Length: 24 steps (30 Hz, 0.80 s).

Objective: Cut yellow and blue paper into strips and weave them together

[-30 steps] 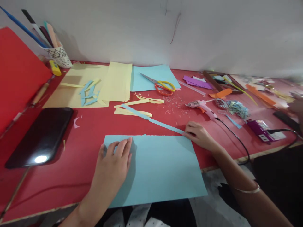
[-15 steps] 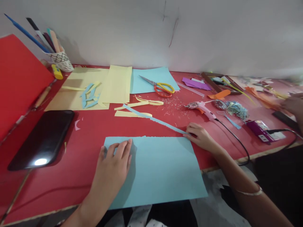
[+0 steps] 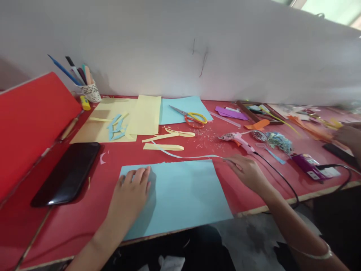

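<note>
A light blue paper sheet [image 3: 180, 195] lies at the table's front edge. My left hand [image 3: 132, 192] rests flat on its upper left part, fingers stretched out. Past the sheet's upper right corner, my right hand [image 3: 245, 169] pinches the end of a thin blue paper strip [image 3: 194, 156]. The strip runs left, curving slightly, along the sheet's uneven far edge, and its other end lies on some yellow paper strips [image 3: 163, 147]. Farther back, scissors [image 3: 194, 118] with yellow and red handles lie partly on another blue sheet [image 3: 180, 109].
A black phone [image 3: 67, 173] lies on the left beside a red board [image 3: 34, 124]. Yellow sheets [image 3: 148, 116] and a pen cup [image 3: 91, 92] stand behind. To the right are a pink glue gun [image 3: 239, 141], its cord and a purple socket box [image 3: 307, 165]. Another person's hand [image 3: 348, 135] is at far right.
My right hand has lifted the strip's end and moved it right, so the strip now bows. My left hand stays on the sheet. The camera view has shifted.
</note>
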Motion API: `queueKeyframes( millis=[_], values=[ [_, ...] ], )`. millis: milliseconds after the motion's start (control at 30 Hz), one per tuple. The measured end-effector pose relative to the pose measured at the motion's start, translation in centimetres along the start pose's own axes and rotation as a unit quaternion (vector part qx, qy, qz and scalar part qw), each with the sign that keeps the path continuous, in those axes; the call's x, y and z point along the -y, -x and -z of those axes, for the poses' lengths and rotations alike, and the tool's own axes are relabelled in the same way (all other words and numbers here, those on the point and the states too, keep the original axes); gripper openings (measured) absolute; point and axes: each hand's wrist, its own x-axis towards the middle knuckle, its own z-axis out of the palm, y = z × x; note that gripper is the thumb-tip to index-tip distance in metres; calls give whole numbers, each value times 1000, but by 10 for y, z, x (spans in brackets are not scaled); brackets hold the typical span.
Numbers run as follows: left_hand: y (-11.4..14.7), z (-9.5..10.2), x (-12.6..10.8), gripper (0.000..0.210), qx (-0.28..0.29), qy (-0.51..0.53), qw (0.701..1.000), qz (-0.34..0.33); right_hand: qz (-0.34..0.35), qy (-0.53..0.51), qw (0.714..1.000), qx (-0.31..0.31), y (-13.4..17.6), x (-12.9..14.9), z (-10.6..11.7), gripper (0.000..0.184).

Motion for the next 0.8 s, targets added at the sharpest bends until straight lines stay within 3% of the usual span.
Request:
queueKeyframes(
  millis=[100, 200, 267, 333, 400, 467, 533, 600, 667, 733, 800],
  values=[
    [-6, 1, 13, 33, 12, 18, 1000, 4, 47, 20, 997, -51, -11, 17, 19, 25],
    [-17, 12, 19, 43, -39, 69, 997, -4, 100, -4, 990, -104, -26, 37, 39, 20],
    [-29, 26, 16, 58, -79, 149, 985, -21, 125, -37, 981, -143, -38, 52, 48, 17],
    [-43, 42, 9, 71, -53, 271, 959, -68, 137, -76, 971, -183, -51, 66, 52, 16],
    [-56, 54, -1, 77, 40, 421, 898, -121, 143, -128, 961, -198, -66, 78, 49, 18],
    [-67, 57, -9, 65, 151, 572, 794, -142, 131, -186, 955, -189, -80, 84, 42, 20],
    [-74, 50, -13, 46, 221, 694, 676, -112, 88, -230, 952, -184, -94, 82, 34, 23],
    [-80, 39, -13, 34, 227, 768, 596, -54, 44, -262, 942, -204, -104, 76, 28, 23],
    [-84, 28, -9, 25, 208, 805, 555, 11, 21, -263, 934, -243, -109, 70, 25, 22],
    [-88, 20, -4, 20, 185, 833, 513, 92, 43, -225, 933, -277, -109, 68, 24, 21],
    [-92, 17, 2, 19, 159, 862, 443, 188, 120, -169, 936, -286, -104, 74, 21, 22]
  ],
)
